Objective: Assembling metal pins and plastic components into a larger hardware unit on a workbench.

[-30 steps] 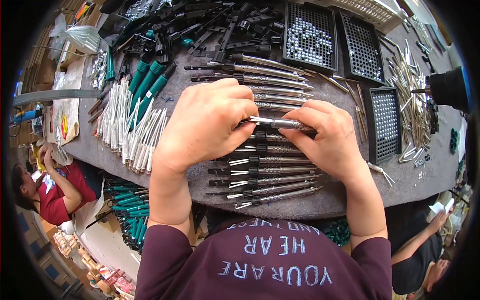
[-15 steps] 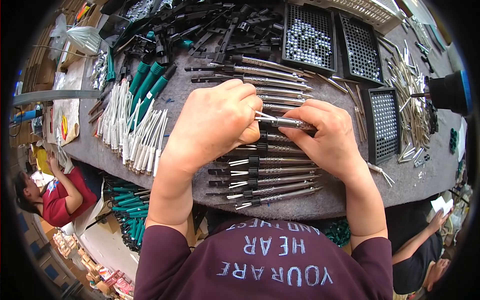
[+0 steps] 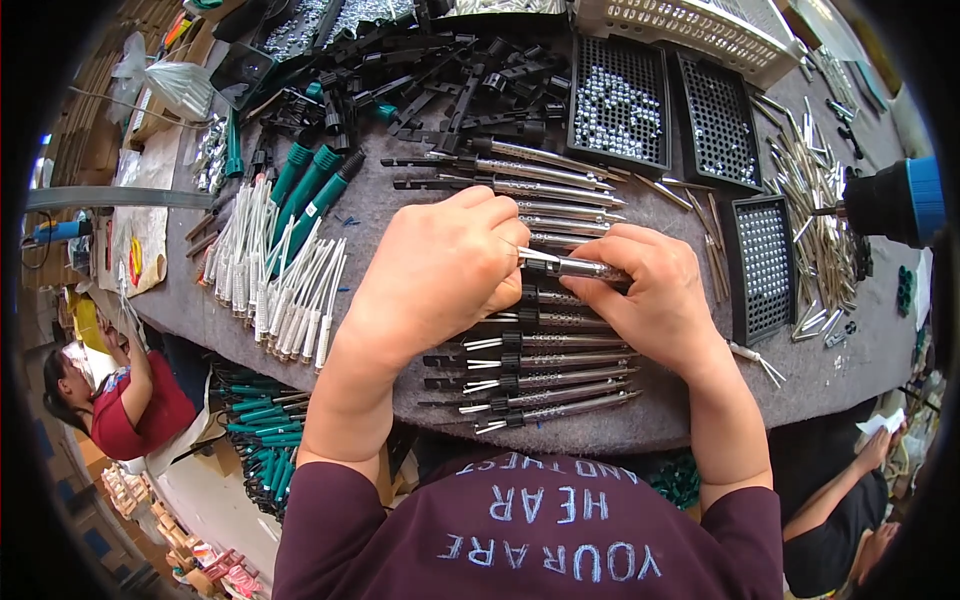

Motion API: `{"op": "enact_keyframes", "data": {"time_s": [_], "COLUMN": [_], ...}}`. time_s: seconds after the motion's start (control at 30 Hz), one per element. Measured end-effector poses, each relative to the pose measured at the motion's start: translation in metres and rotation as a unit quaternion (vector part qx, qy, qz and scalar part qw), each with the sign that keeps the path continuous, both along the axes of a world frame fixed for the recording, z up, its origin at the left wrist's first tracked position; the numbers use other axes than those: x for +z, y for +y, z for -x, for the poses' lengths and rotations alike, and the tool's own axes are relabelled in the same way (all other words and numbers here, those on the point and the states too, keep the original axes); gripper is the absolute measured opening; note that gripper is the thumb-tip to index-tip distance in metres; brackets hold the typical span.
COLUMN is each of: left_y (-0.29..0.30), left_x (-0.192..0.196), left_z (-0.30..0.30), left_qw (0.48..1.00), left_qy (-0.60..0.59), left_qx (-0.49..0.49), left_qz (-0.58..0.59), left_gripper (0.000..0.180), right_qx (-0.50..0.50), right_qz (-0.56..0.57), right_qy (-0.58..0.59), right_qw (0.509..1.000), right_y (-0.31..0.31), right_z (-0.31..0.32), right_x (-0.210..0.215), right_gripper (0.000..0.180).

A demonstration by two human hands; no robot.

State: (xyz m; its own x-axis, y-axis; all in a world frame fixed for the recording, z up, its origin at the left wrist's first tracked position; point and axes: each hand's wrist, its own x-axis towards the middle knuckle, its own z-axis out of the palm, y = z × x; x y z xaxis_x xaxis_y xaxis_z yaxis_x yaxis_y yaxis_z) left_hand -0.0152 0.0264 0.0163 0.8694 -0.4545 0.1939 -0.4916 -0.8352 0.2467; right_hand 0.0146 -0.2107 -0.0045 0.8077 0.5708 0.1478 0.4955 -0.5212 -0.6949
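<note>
My right hand pinches a perforated metal soldering-iron barrel between thumb and fingers. Two white wire leads stick out of its left end and reach the curled fingers of my left hand. That hand is closed, and whatever lies inside it is hidden. Under both hands, a column of soldering-iron assemblies lies on the grey mat, tips to the right. The nearer ones have black collars and white leads at the left end. Farther off, some have long black plastic parts attached.
White-wired heating elements and green handles lie at left. Black plastic parts heap at the back. Trays of small metal pieces, loose metal rods and a blue-black power driver are at right. Other people sit at both sides.
The view has shifted slightly, so the bench appears a little lower. Both hands keep their hold, and the barrel and leads stay nearly the same relative to them.
</note>
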Motion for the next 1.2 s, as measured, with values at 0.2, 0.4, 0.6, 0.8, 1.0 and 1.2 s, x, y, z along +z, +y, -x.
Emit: {"op": "enact_keyframes", "data": {"time_s": [0.2, 0.4, 0.6, 0.8, 1.0, 1.2], "left_y": [-0.001, -0.001, 0.006, 0.01, 0.005, 0.002], "left_x": [-0.005, -0.005, 0.006, 0.012, 0.006, 0.006], "left_z": [-0.004, -0.002, -0.002, -0.007, -0.009, -0.009], "left_qw": [0.999, 1.0, 0.993, 0.971, 0.977, 0.968], "left_qy": [-0.022, -0.003, 0.07, 0.043, 0.011, 0.024], "left_qx": [-0.027, 0.002, 0.007, -0.017, -0.014, -0.038], "left_qz": [-0.029, 0.009, 0.09, 0.234, 0.211, 0.245], "left_gripper": [0.01, 0.017, 0.026, 0.036, 0.023, 0.021], "right_qx": [0.002, -0.004, 0.01, 0.007, 0.008, 0.022], "right_qz": [-0.018, -0.031, -0.022, -0.004, -0.036, -0.061], "right_qy": [-0.009, 0.002, 0.01, -0.005, -0.079, -0.075], "right_qw": [1.0, 0.999, 1.0, 1.0, 0.996, 0.995], "right_y": [-0.002, -0.003, -0.005, -0.006, -0.004, -0.004], "right_z": [-0.002, -0.002, -0.003, -0.003, -0.002, -0.003], "right_x": [-0.004, -0.001, 0.001, -0.001, -0.002, -0.002], "right_gripper": [0.023, 0.023, 0.022, 0.023, 0.021, 0.017]}}
